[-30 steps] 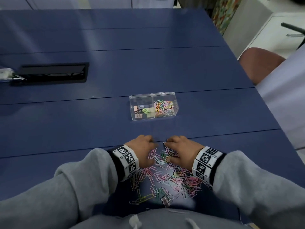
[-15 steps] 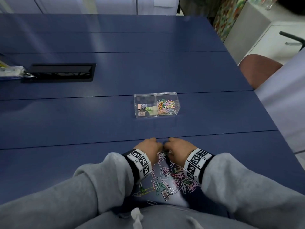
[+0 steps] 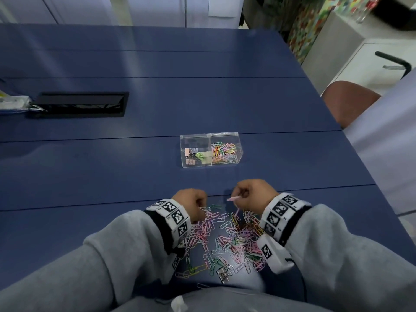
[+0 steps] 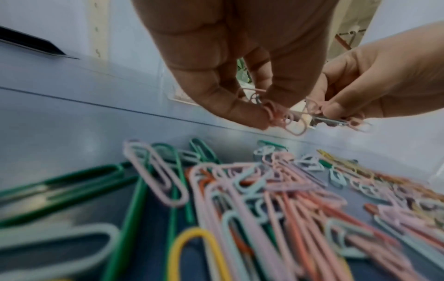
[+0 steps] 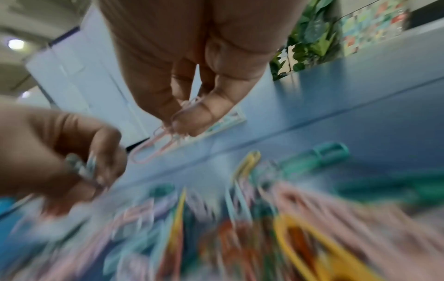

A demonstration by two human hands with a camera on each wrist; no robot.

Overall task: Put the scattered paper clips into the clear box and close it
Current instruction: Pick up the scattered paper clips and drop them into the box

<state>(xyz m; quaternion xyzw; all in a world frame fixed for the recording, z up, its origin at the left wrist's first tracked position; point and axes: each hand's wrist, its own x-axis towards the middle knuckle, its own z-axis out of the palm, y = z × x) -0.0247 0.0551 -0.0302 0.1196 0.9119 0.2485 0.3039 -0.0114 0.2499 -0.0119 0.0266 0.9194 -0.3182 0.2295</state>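
A heap of coloured paper clips point(image 3: 227, 237) lies on the blue table point(image 3: 112, 176) close to my body. My left hand point(image 3: 191, 202) hovers over the heap's left side, its fingers pinching a few pink clips point(image 4: 281, 116). My right hand point(image 3: 254, 194) is raised a little above the heap's far edge and pinches a pink clip point(image 3: 233, 198), seen dangling as linked pink clips point(image 5: 156, 146) in the right wrist view. The clear box point(image 3: 210, 150) stands beyond the hands, with clips in its right compartment and binder clips in its left one.
A binder clip point(image 3: 222, 274) lies at the heap's near edge. A black cable slot point(image 3: 78, 104) is set in the table at far left, with a packet point(image 3: 13, 104) beside it. A brown chair point(image 3: 351, 100) stands off the right edge.
Both hands have lifted off the heap and drawn slightly apart, each now pinching clips. The right hand has risen with a pink clip hanging from it.
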